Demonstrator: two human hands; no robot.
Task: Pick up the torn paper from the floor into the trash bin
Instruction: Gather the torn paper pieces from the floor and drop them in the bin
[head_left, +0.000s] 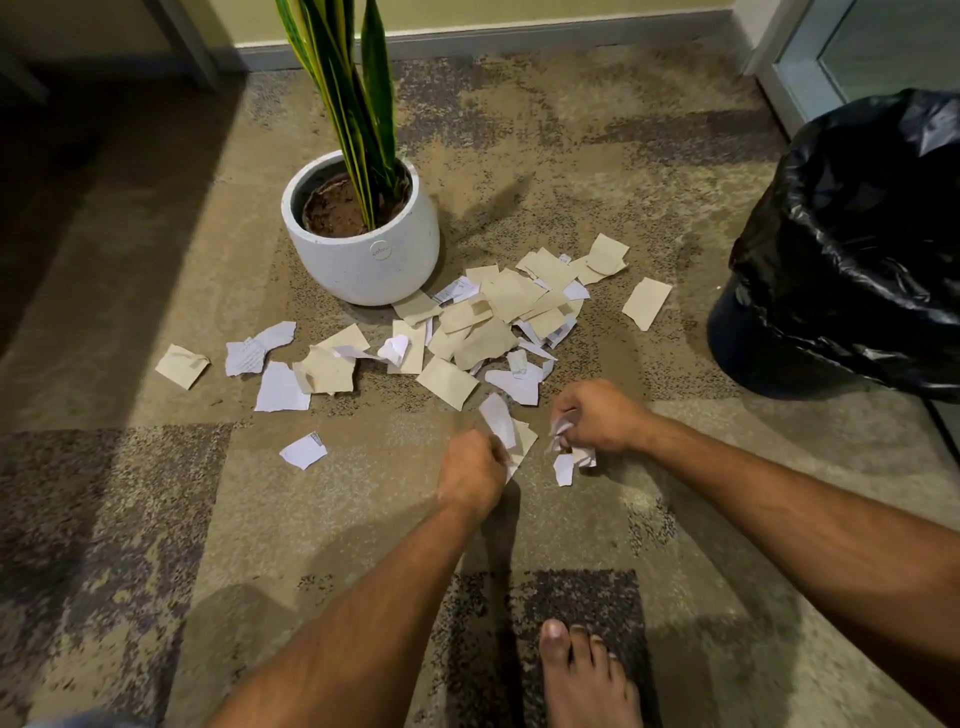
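My left hand (471, 470) grips a few scraps (501, 423), white and tan, which stick up out of my curled fingers. My right hand (597, 415) is clamped on a crumpled bunch of white scraps (569, 447), with one piece hanging below it. Both hands are close together but not touching, low over the carpet (156, 519), on the near side of the white plant pot (363, 249). The rest of the torn paper (488, 322) lies scattered on the carpet just in front of the pot and out to either side of it. The trash bin (852, 249), lined with a black bag, stands well to the right of the pot. My bare foot (587, 680) is planted nearest me.
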